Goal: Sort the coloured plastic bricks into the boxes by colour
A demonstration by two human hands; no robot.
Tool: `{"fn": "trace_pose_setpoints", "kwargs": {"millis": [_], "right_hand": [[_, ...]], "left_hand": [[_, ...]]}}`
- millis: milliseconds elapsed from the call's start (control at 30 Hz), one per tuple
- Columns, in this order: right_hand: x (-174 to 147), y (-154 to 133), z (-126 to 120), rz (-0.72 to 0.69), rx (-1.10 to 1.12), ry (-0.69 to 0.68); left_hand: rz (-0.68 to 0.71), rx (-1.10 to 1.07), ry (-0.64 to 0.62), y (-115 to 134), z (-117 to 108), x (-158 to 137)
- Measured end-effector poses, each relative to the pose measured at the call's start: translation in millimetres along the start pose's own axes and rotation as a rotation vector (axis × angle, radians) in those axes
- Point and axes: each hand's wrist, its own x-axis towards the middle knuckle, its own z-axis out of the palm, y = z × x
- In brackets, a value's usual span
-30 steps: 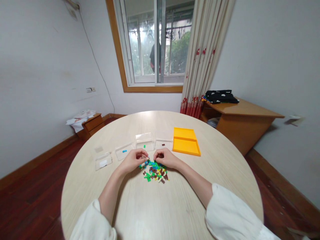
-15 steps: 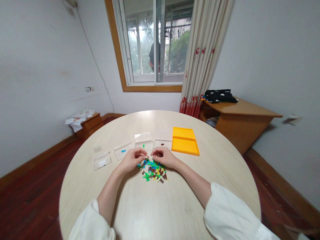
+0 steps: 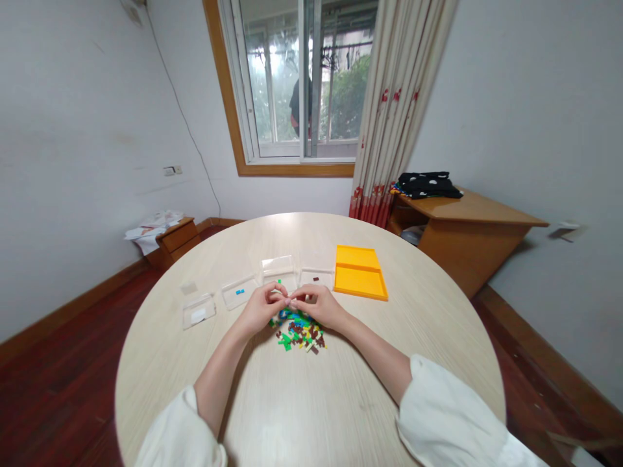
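Note:
Over the far side of a pile of small toy building bricks [image 3: 302,334], my two hands meet at the fingertips. The pile mixes green, blue, dark brown, yellow and cream pieces. My left hand [image 3: 265,306] is closed in a pinch, thumb against fingers. Touching it from the other side, my right hand [image 3: 321,306] pinches too. Whatever lies between the fingertips is too small and covered to make out. Just beyond the hands is a clear plastic box [image 3: 277,264] with a green brick [image 3: 279,281], partly hidden by my fingers.
Left of it, one clear box [image 3: 228,302] holds blue bricks [image 3: 239,292]; another [image 3: 187,320] holds a white piece [image 3: 198,316]. A clear box [image 3: 331,280] with a brown brick [image 3: 316,279] stands beside an open yellow case [image 3: 361,283]. All rest on a round table [image 3: 282,408].
My hands have come together; the gap between their fingertips has closed. A pale piece seen at my left fingertips before is now hidden. The boxes and yellow case stay put.

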Motion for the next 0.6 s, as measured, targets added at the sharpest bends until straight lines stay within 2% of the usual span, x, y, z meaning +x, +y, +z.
{"fn": "trace_pose_setpoints", "kwargs": {"millis": [100,200,333,467,600], "right_hand": [[0,0,-3,0.003,-0.072,0.073],[0,2,-17,-0.042,-0.22,0.286],[-4,10,-51,-0.07,-0.458,0.55],[-15,23,-80,0.063,-0.69,0.649],[-25,34,-93,0.244,-0.798,0.675]], "left_hand": [[-0.015,0.012,0.021,0,0,1],[-0.008,0.073,0.062,-3,-2,2],[0.03,0.207,0.098,-8,-4,3],[0.069,0.282,0.128,-13,-5,4],[0.095,0.318,0.162,-16,-6,5]]}}
